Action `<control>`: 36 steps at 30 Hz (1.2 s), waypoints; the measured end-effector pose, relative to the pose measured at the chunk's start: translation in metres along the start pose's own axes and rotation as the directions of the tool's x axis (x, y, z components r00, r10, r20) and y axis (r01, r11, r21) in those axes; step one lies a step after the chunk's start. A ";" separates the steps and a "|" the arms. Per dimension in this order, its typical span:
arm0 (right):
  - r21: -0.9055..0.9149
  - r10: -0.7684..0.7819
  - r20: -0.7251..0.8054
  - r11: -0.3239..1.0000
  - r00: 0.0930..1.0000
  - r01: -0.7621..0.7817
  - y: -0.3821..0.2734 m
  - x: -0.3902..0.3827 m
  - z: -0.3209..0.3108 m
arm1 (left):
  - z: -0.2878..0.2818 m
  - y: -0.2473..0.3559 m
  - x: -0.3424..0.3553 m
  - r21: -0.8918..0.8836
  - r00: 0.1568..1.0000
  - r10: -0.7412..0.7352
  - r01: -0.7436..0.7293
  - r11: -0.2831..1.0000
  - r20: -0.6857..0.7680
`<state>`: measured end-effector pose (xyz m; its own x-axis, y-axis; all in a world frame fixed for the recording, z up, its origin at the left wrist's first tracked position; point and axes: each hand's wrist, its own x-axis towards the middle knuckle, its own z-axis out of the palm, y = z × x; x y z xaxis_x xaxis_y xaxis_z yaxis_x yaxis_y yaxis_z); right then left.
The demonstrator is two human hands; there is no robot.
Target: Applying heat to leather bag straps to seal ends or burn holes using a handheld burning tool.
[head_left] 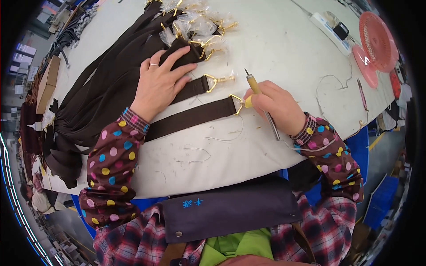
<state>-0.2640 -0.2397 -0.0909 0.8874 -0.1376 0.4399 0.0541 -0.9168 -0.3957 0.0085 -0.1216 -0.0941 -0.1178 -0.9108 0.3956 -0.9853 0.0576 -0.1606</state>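
My left hand (157,88) lies with fingers spread on a pile of dark brown straps (104,88) with gold clasps (202,43), some in clear plastic wrap (199,24). Below it, one strap (191,118) stretches across the white table (208,170), ending in a gold ring (238,108) just beside my right hand (277,104). My right hand is closed round a pen-like tool (250,80) with a yellow handle and dark tip, pointing up and away from me. Another gold snap hook (219,80) lies above that ring. Loose threads lie on the cloth.
A pink fan (377,42) and white power strip (330,33) stand at the back right, near slim pink tweezers (362,95) and thin cords. A cardboard box (48,84) is at the left edge. A blue crate (379,201) stands on the floor at right. Someone is partly visible at far left.
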 end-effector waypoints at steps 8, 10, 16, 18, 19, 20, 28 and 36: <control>0.071 0.048 -0.095 0.997 0.994 -0.042 0.016 0.019 0.016 | -0.005 -0.016 0.009 0.054 0.995 0.021 -0.016 0.998 -0.100; 0.052 0.067 -0.116 0.997 0.991 -0.061 0.017 0.016 0.017 | -0.021 0.003 -0.003 -0.010 0.991 -0.030 0.029 1.000 -0.131; 0.077 0.036 -0.167 0.997 0.985 -0.023 0.012 0.022 0.018 | -0.032 0.041 -0.026 -0.453 0.971 -0.167 0.228 0.862 0.171; 0.097 0.051 -0.174 0.995 0.983 -0.034 0.007 0.023 0.015 | -0.037 0.040 -0.025 -0.558 0.916 -0.205 0.375 0.740 0.345; 0.097 0.051 -0.174 0.995 0.983 -0.034 0.006 0.023 0.016 | -0.038 0.040 -0.025 -0.558 0.916 -0.205 0.376 0.740 0.345; 0.107 0.060 -0.202 0.993 0.978 -0.039 0.005 0.022 0.017 | -0.040 0.041 -0.026 -0.549 0.926 -0.187 0.348 0.760 0.329; 0.203 0.092 -0.130 0.977 0.987 -0.064 0.001 0.019 0.019 | -0.051 0.046 -0.041 -0.210 0.987 0.124 -0.100 0.973 0.102; 0.111 0.036 -0.154 0.994 0.987 -0.019 -0.002 0.028 0.013 | -0.053 0.054 -0.015 -0.645 0.937 -0.041 0.270 0.715 0.347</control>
<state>-0.2333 -0.2374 -0.0881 0.8078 -0.2270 0.5440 0.0870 -0.8669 -0.4909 -0.0494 -0.0833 -0.0612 -0.0271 -0.9976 0.0632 -0.8157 0.0586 0.5754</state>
